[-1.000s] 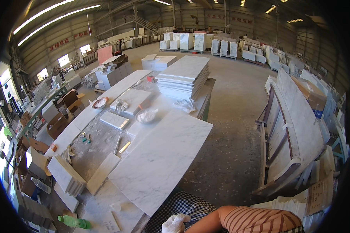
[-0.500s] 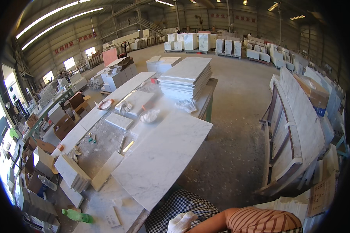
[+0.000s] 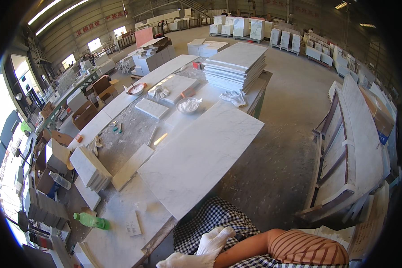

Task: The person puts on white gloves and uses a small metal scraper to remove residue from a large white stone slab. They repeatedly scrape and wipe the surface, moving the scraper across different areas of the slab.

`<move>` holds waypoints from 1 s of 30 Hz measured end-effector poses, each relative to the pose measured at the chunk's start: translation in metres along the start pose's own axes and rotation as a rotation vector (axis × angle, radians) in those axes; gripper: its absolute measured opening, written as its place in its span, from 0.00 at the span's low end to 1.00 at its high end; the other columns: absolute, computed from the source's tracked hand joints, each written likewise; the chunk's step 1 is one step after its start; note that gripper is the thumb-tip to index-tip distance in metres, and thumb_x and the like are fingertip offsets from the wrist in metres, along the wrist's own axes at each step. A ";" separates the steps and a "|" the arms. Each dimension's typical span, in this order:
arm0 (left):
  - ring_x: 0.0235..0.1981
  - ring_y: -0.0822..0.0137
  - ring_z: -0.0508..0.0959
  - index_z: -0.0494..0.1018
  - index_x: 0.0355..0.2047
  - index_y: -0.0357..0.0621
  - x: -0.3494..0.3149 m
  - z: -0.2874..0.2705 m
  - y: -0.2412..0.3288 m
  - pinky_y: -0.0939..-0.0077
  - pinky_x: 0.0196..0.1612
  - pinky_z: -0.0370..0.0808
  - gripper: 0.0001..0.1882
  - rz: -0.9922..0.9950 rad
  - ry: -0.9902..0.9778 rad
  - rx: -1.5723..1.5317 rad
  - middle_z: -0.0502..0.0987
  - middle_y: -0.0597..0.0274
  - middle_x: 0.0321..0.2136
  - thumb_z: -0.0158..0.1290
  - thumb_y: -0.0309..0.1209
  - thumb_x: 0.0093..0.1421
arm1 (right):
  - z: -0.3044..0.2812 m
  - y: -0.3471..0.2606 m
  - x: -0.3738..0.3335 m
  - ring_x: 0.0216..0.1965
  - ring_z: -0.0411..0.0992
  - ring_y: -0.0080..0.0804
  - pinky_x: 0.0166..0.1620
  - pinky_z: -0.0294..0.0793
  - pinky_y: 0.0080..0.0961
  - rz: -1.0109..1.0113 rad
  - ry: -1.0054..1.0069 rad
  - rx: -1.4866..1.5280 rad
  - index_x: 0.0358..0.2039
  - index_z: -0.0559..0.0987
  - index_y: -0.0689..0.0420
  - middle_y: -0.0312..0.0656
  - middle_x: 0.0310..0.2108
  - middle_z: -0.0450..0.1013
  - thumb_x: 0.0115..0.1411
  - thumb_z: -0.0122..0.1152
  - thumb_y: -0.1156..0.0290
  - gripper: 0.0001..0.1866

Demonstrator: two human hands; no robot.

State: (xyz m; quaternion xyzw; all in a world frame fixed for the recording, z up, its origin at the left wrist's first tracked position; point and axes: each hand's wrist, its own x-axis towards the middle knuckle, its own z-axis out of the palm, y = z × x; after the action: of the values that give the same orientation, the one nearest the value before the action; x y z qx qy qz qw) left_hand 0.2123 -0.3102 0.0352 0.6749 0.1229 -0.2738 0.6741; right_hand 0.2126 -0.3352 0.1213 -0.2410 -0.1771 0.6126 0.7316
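Note:
Both my hands are in white gloves, low in the picture and close together over a black-and-white checked cloth [image 3: 210, 216]. My right forearm enters from the right and ends in my gloved right hand [image 3: 181, 260], partly cut off by the lower edge; its fingers are not clear. My left hand [image 3: 215, 240] appears to lie across the right wrist, fingers pressed together; anything inside them is hidden. Beyond the hands, a large white veined marble slab [image 3: 201, 156] lies flat on the workbench [image 3: 120, 241], its right corner jutting past the bench edge. Neither hand touches the slab.
Stacked marble slabs [image 3: 236, 62] stand at the bench's far end, near a bowl [image 3: 189, 105] with white plastic and a crumpled glove [image 3: 233, 98]. A green bottle [image 3: 91, 220] lies at the near left, by small stacked tiles [image 3: 90, 167]. Slabs lean on a rack [image 3: 330, 156] at right.
The view has tilted down and shifted left, so the bench appears farther right and higher. More of my gloved hands and the checked cloth now shows. The slab stays in place on the bench.

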 end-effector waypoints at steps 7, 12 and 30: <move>0.25 0.76 0.72 0.83 0.42 0.40 0.011 -0.002 0.004 0.75 0.34 0.69 0.25 0.002 0.094 -0.125 0.77 0.72 0.24 0.56 0.52 0.69 | -0.101 0.063 0.007 0.17 0.70 0.31 0.18 0.66 0.21 -0.200 -0.095 0.353 0.28 0.77 0.61 0.41 0.18 0.70 0.75 0.49 0.53 0.26; 0.26 0.67 0.81 0.82 0.47 0.46 0.017 -0.056 -0.041 0.73 0.35 0.79 0.16 0.580 0.520 0.654 0.83 0.70 0.29 0.60 0.42 0.64 | -0.107 0.000 -0.009 0.35 0.78 0.35 0.39 0.76 0.25 -0.446 0.301 -0.127 0.39 0.83 0.65 0.50 0.33 0.79 0.73 0.56 0.58 0.20; 0.61 0.49 0.74 0.58 0.73 0.37 0.097 -0.207 -0.077 0.61 0.65 0.71 0.46 0.147 1.335 0.389 0.73 0.42 0.62 0.68 0.30 0.57 | -0.190 -0.062 -0.025 0.78 0.43 0.59 0.73 0.45 0.67 -0.063 0.383 -2.048 0.73 0.59 0.65 0.59 0.76 0.50 0.68 0.40 0.29 0.52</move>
State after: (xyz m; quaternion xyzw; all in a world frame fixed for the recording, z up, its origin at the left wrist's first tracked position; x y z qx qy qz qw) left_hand 0.2929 -0.1226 -0.0941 0.8137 0.4136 0.2289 0.3381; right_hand 0.3634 -0.3937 0.0018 -0.8349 -0.4992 0.1015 0.2086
